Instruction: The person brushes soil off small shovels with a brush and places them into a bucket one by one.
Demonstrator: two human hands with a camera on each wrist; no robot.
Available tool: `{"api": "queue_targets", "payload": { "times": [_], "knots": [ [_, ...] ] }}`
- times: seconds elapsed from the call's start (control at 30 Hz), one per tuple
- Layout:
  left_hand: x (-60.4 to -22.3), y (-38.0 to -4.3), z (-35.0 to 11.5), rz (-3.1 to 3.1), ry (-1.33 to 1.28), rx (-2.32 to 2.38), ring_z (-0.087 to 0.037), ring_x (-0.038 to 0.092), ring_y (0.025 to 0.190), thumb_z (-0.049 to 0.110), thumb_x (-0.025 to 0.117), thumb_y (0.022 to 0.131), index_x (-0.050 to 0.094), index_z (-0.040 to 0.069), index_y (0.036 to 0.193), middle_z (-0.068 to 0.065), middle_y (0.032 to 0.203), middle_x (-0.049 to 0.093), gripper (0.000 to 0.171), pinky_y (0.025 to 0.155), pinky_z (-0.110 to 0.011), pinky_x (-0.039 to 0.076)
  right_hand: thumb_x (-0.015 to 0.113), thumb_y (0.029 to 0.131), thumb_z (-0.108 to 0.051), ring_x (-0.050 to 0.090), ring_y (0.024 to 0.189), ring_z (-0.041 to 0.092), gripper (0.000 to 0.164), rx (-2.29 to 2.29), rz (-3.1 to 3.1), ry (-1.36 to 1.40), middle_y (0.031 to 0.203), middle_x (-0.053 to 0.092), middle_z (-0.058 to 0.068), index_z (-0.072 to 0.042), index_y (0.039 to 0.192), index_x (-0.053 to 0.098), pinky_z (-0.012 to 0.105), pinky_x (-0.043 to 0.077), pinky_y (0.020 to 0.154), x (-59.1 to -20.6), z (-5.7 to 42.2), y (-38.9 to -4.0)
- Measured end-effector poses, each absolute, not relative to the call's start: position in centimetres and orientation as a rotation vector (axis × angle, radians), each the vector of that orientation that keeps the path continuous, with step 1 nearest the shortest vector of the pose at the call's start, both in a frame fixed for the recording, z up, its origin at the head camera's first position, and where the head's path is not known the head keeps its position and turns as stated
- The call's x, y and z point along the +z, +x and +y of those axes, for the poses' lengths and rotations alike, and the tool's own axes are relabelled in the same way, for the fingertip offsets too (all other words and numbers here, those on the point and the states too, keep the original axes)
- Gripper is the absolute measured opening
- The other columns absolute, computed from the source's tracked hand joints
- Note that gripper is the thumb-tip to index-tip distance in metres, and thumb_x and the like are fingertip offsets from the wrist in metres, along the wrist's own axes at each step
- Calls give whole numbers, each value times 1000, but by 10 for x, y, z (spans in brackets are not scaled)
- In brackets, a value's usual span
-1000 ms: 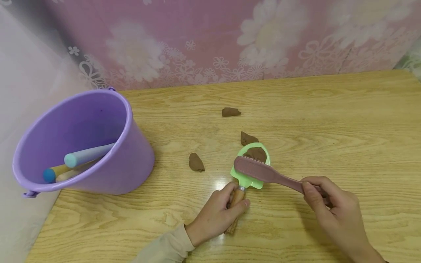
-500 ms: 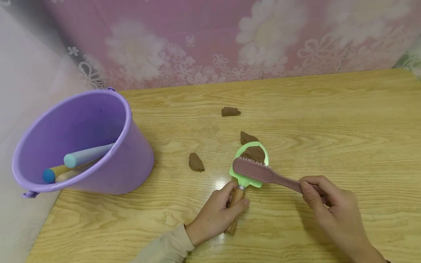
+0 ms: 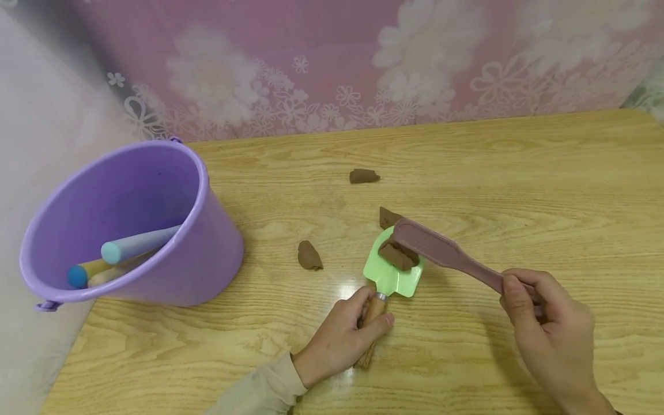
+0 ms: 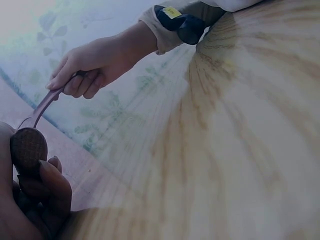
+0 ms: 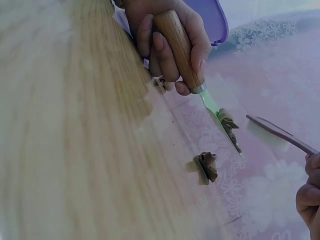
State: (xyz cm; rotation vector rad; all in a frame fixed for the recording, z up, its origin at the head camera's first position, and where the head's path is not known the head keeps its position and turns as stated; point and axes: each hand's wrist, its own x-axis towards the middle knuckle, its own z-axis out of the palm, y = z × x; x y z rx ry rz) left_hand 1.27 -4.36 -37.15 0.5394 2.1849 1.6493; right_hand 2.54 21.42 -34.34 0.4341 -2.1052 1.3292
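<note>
My left hand (image 3: 344, 337) grips the wooden handle of a small green shovel (image 3: 381, 271), its blade low over the table. On the blade lies a brown clay-like piece (image 3: 396, 255). My right hand (image 3: 552, 334) pinches the handle of a mauve brush (image 3: 427, 241), whose head hangs above the blade's far right side. In the right wrist view the brush (image 5: 280, 131) is apart from the shovel and its bristles face down. Just past the blade's tip sits a second brown piece (image 3: 389, 217), partly hidden by the brush and blade.
A purple bucket (image 3: 220, 253) stands at the left, with several rods, one a pale blue rod (image 3: 142, 243), leaning inside. Two more brown pieces lie on the wooden table (image 3: 544, 190): one brown piece (image 3: 309, 256) left of the shovel, another brown piece (image 3: 364, 176) farther back. A pink flowered sheet (image 3: 321, 52) hangs behind.
The brush has lifted off the shovel blade and moved up and to the right with my right hand. The brown piece on the blade has shifted nearer the handle. My left hand stays put.
</note>
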Motion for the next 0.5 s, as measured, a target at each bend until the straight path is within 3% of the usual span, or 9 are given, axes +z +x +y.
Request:
{"api": "queue_targets", "payload": {
  "times": [0.1, 0.3, 0.5],
  "knots": [
    [-373, 13, -44, 2195, 541, 1652, 1, 37, 46, 27, 53, 96, 55, 5, 104, 7, 57, 44, 23, 43, -16, 34, 51, 88, 18, 38, 46, -1, 11, 1369, -2110, 520, 63, 50, -7, 13, 88, 61, 16, 25, 33, -343, 215, 24],
    [-374, 12, -44, 2185, 537, 1672, 1, 37, 44, 27, 52, 96, 53, 6, 99, 8, 55, 42, 21, 42, -16, 33, 58, 93, 3, 45, 53, -4, 9, 1212, -2277, 663, 67, 52, -7, -2, 90, 65, 11, 35, 44, -345, 210, 25],
    [-372, 13, -43, 2195, 532, 1667, 1, 38, 46, 27, 53, 96, 54, 6, 99, 7, 57, 43, 21, 43, -17, 34, 60, 95, -8, 47, 54, -5, 16, 1120, -2182, 594, 65, 55, -5, 2, 84, 67, 9, 35, 45, -347, 210, 23]
  ]
}}
